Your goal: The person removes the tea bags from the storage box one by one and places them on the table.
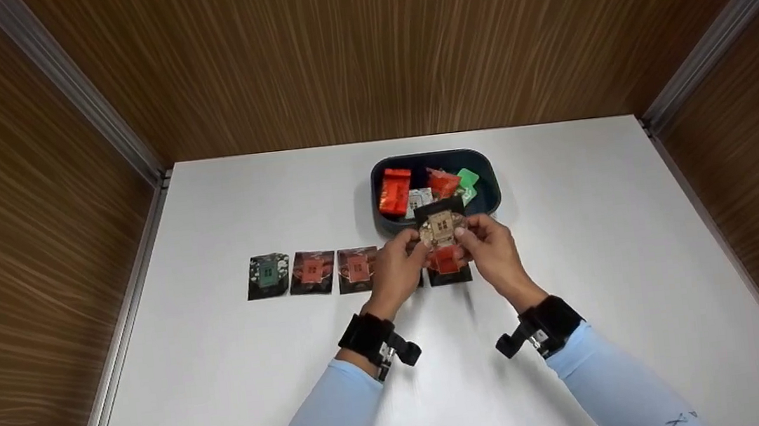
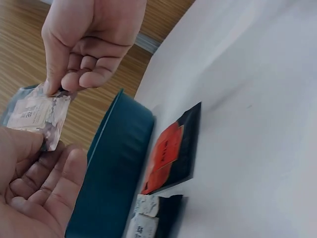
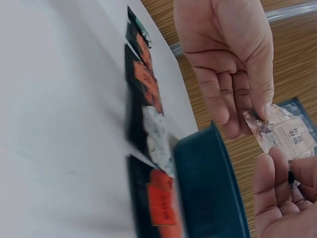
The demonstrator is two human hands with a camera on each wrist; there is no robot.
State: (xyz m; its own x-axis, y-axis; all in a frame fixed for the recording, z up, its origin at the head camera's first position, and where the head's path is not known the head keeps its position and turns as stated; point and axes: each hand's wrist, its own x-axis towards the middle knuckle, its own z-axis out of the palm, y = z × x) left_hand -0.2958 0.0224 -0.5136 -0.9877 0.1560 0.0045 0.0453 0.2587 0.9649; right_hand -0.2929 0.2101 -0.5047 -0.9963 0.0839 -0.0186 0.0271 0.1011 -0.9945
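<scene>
Both hands hold up a small flat packet (image 1: 442,226) with a beige printed label and black edge, over the near rim of the dark teal box (image 1: 494,190). At its left lower edge, my left hand (image 1: 394,273) pinches it between thumb and fingers. Opposite, my right hand (image 1: 497,253) pinches the right side. In the left wrist view the packet (image 2: 34,113) spans the gap between the two thumbs. Below the hands lies a red-labelled packet (image 1: 449,265) on the table. A white-labelled packet (image 3: 157,139) beside it is mostly hidden in the head view.
To the left, a green-labelled packet (image 1: 268,275) and red-labelled packets (image 1: 313,272) (image 1: 356,270) continue the row on the white table (image 1: 227,370). Inside the box are an orange-red pouch (image 1: 395,191), a red packet (image 1: 444,182), a white packet (image 1: 420,199) and green pieces (image 1: 467,179). Wood-grain panels surround the table.
</scene>
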